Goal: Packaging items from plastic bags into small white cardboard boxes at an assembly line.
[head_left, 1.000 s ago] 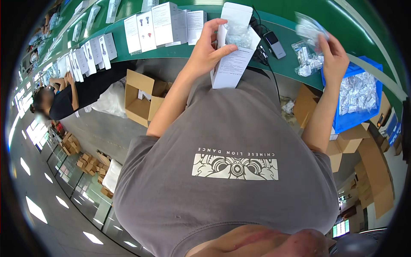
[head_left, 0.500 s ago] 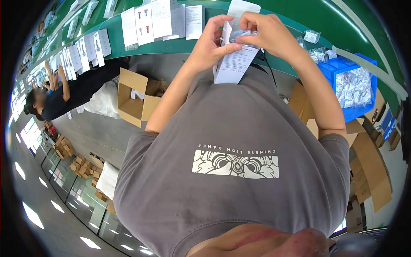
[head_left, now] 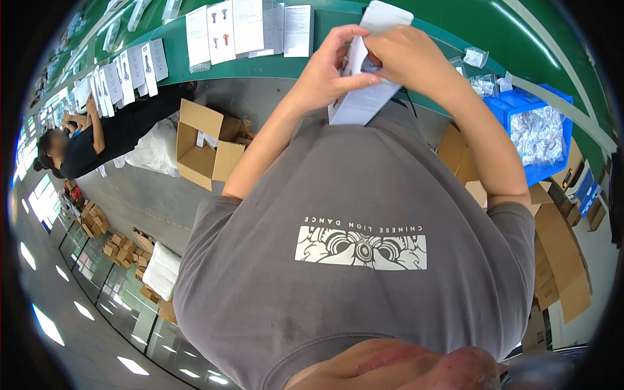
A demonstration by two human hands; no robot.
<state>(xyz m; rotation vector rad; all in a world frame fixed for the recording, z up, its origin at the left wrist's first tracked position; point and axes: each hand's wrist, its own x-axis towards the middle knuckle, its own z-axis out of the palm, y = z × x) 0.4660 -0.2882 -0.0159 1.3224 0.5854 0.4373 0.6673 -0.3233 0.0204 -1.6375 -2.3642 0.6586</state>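
Head view: I see both hands up together in front of the chest, over the near edge of the green belt (head_left: 455, 49). Left hand (head_left: 328, 68) is pinching the left side of a white sleeve (head_left: 364, 97), thumb on its face and fingers curled behind. Right hand (head_left: 406, 55) is closed over the sleeve's top, fingers bent down onto it. Something dark sits between the two hands at the sleeve's opening; I can't tell what it is, the fingers cover most of it. Sleeve is held roughly upright, slightly tilted, its lower end just above the grey shirt (head_left: 364, 214).

Around it: blue bin (head_left: 520, 104) of small clear bags on the right, a few loose bags (head_left: 484, 81) on the belt near it. White leaflets (head_left: 244, 26) in a row along the belt's far left. Open carton (head_left: 205, 143) on the floor left, flat cartons (head_left: 559, 253) stacked right. Another person (head_left: 84, 146) in black is at the belt far left, well apart.
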